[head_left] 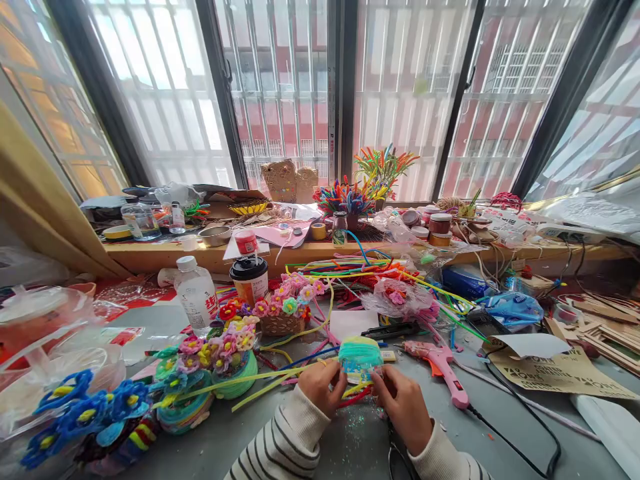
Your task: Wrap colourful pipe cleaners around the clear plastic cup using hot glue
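Observation:
My left hand and my right hand grip a small container from its two sides, fingers closed. Its surface is wrapped in teal and pale yellow, with blue markings lower down. Yellow pipe cleaners stretch out to the left behind my left hand; whether that hand also holds them I cannot tell. A red pipe cleaner lies just below the container. To the right rests a pink hot glue gun. Behind the container is a black utility knife.
Left stand pots of blue flowers and pink flowers, with a water bottle and lidded cup behind. Loose pipe cleaners pile up centrally. A black cord crosses the right. Scissors lie near my right wrist.

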Available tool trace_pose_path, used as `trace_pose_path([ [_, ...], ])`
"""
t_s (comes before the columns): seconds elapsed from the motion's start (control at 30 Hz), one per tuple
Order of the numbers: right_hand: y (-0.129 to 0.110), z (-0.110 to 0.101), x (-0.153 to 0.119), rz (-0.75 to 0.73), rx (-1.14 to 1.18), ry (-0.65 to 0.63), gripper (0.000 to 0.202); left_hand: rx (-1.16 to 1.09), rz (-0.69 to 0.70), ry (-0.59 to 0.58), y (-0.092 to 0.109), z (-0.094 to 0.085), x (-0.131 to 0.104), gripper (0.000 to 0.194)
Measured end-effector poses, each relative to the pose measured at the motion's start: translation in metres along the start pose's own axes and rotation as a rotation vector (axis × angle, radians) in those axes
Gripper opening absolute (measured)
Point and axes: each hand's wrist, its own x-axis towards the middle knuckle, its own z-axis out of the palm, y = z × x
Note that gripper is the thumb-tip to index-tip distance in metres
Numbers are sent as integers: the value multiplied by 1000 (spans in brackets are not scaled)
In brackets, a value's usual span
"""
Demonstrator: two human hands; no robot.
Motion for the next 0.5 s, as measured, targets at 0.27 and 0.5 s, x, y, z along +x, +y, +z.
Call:
trace_pose_path([
  [0.27,10,-8,3,-1,-58,-29,47,-102,36,-35,2,-3,2,36],
  [0.5,21,-22,8,86,-114,100,50,-281,31,-62,13,-1,1,31],
])
